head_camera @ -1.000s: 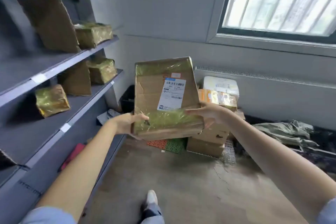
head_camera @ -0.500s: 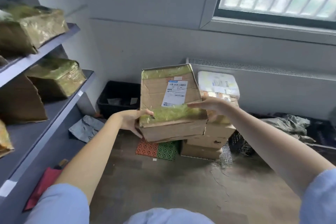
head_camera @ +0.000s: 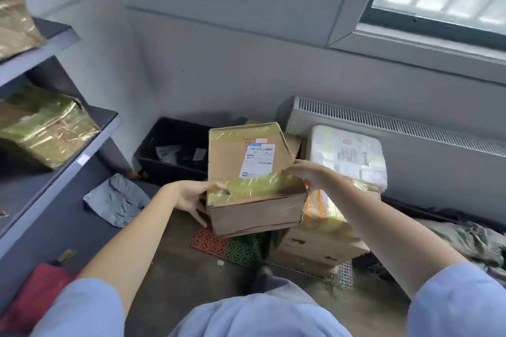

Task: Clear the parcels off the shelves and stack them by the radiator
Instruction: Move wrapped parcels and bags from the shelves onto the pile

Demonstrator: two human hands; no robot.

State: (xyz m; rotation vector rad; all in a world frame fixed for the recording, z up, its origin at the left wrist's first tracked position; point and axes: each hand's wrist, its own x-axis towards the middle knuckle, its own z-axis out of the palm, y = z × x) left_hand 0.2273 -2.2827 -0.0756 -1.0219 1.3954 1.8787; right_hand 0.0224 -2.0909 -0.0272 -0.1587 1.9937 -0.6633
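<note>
I carry a brown cardboard parcel [head_camera: 246, 172] with yellow tape and a white shipping label, held in the air in front of the radiator [head_camera: 410, 139]. My left hand [head_camera: 195, 197] grips its left side, thumb on top and fingers underneath. My right hand [head_camera: 306, 172] holds its right top edge. Just behind and below it stands a stack of parcels [head_camera: 323, 246] on the floor, topped by a white wrapped parcel [head_camera: 347, 156]. On the grey shelves [head_camera: 65, 161] at the left lie more tape-wrapped parcels [head_camera: 43, 131].
A black crate [head_camera: 169, 153] sits in the corner against the wall. A grey mailer bag [head_camera: 117, 200] and a red item [head_camera: 35, 293] lie on the lowest shelf. Orange and green mats [head_camera: 227, 246] and a crumpled green cloth [head_camera: 471, 243] lie on the floor.
I have stepped closer to the radiator and turned right, so the shelves slid leftward. The parcel has been lowered and tilted flatter, beside the floor stack.
</note>
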